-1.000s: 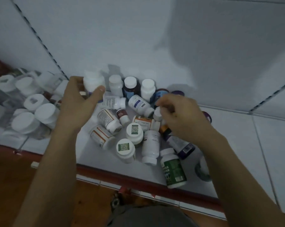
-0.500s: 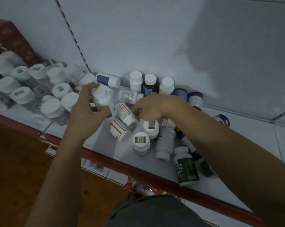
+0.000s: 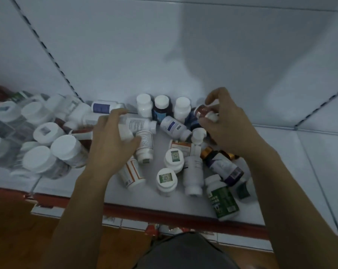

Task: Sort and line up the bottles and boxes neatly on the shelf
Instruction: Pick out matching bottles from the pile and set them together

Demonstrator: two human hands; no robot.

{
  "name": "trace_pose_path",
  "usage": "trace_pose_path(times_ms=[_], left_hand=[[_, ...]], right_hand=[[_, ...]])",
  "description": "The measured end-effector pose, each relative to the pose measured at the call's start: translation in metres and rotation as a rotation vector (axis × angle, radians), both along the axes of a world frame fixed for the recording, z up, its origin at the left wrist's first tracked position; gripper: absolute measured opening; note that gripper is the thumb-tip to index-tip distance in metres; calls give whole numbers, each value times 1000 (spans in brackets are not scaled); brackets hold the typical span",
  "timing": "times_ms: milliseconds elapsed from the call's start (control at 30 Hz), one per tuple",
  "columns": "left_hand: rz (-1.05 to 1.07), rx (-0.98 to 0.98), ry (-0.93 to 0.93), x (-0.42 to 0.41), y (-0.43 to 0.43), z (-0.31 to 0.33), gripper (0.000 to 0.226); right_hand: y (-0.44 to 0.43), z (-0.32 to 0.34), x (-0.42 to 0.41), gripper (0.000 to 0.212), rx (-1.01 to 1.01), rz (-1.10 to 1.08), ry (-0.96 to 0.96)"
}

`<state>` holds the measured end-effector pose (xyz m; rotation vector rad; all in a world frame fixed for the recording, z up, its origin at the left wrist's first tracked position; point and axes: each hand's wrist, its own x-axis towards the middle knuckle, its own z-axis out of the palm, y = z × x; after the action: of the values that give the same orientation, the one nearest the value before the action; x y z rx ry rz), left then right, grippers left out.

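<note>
White shelf (image 3: 292,171): tiled surface with a red front edge; a loose pile of bottles lies at its centre.
View: head camera, looking down on both hands.
Left hand (image 3: 113,146): at the pile's left side, fingers and thumb curled round a white bottle (image 3: 125,133). The bottle is mostly hidden under the palm, so its axis cannot be told.
Right hand (image 3: 226,127): at the pile's rear right, thumb and fingertips pinching a small brown bottle (image 3: 202,112).
Brown bottle axis: slants from upper left to lower right, white cap toward the palm.
Back row (image 3: 162,105): three bottles upright against the rear wall.
Blue-labelled bottle (image 3: 103,108): lying, long axis left to right, just behind the left fingertips.
Green-labelled bottle (image 3: 223,200): lying at front right, cap pointing toward the wall.
Sticker-capped bottles (image 3: 166,178): two, upright, mid-pile.
Lidded jars (image 3: 64,147): grouped at left.
</note>
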<state>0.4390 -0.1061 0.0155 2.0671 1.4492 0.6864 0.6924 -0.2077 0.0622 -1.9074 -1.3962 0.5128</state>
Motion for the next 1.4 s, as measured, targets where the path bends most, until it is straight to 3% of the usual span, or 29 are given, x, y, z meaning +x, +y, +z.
trace_pose_path(times_ms=[133, 233, 367, 433, 500, 633, 833, 967, 1133, 1400], left_hand=[[-186, 228, -36, 23, 6, 25, 45], [-511, 285, -19, 60, 12, 38, 39], [-962, 228, 314, 127, 15, 30, 32], [-1045, 206, 483, 148, 16, 19, 31], [-1095, 198, 503, 154, 21, 15, 26], [-980, 177, 221, 151, 36, 42, 16], [-730, -140, -266, 155, -15, 100, 5], [-633, -367, -537, 170, -81, 103, 3], [-675, -569, -562, 232, -156, 95, 16], [-638, -495, -414, 395, -275, 52, 11]], right_hand=[[-30, -6, 23, 19, 107, -228, -122], [-48, -10, 24, 17, 215, -344, -141], [-68, -11, 20, 18, 244, -425, -116], [-81, -12, 18, 18, 229, -458, -95], [-95, -15, 17, 18, 209, -490, -81], [-121, -21, 19, 22, 227, -575, -39], [-150, -25, 36, 37, 239, -644, -35], [-180, -30, 61, 37, 258, -660, -17], [-236, -40, 121, 34, 244, -635, -27], [-367, -54, 268, 26, 96, -721, -23]])
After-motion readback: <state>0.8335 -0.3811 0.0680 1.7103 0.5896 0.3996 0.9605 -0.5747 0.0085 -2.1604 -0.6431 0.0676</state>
